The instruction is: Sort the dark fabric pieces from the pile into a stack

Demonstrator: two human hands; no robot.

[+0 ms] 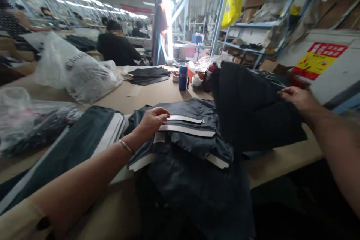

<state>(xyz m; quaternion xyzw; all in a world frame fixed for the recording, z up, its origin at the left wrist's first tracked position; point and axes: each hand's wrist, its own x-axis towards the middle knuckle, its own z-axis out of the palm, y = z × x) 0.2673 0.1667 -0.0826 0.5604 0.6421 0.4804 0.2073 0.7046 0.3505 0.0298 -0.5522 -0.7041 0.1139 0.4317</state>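
Note:
A dark grey-blue garment [194, 146] with white stripes lies crumpled at the table's near edge, part of it hanging over the front. My left hand [153, 120] rests on it, fingers curled at the end of a white stripe. My right hand [298, 97] grips the far edge of a black piece of fabric [253, 108] and holds it lifted and spread above the table to the right of the striped garment. A bracelet sits on my left wrist.
A stack of folded dark garments with white stripes [84, 138] lies at left. Plastic bags [75, 71] sit at far left. A blue bottle [182, 78] and small items stand mid-table. Other people work at tables behind; metal shelving [253, 37] stands at right.

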